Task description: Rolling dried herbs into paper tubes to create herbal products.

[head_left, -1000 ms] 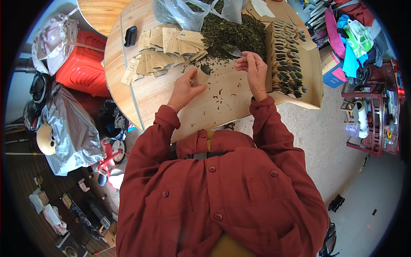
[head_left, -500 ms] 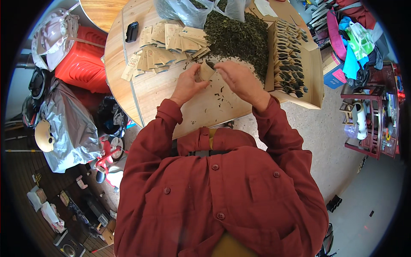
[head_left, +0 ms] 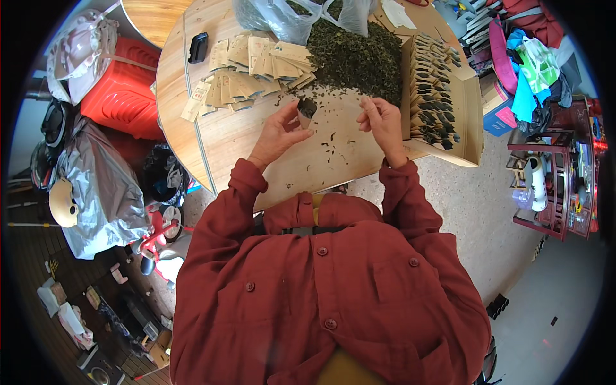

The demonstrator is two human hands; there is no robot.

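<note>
On the table, head view: left hand pinches a small pouch upright, mouth up, long axis vertical, just below the tea pile. Right hand hovers beside it, fingers pressed together as on a pinch of leaves; contents not discernible. Keep the mouth open and level; feed leaves centrally. Filled pouches stand in the box.

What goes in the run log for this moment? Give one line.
left hand: holds open paper pouch | right hand: pinched, above table | tea-leaf pile: behind
</note>
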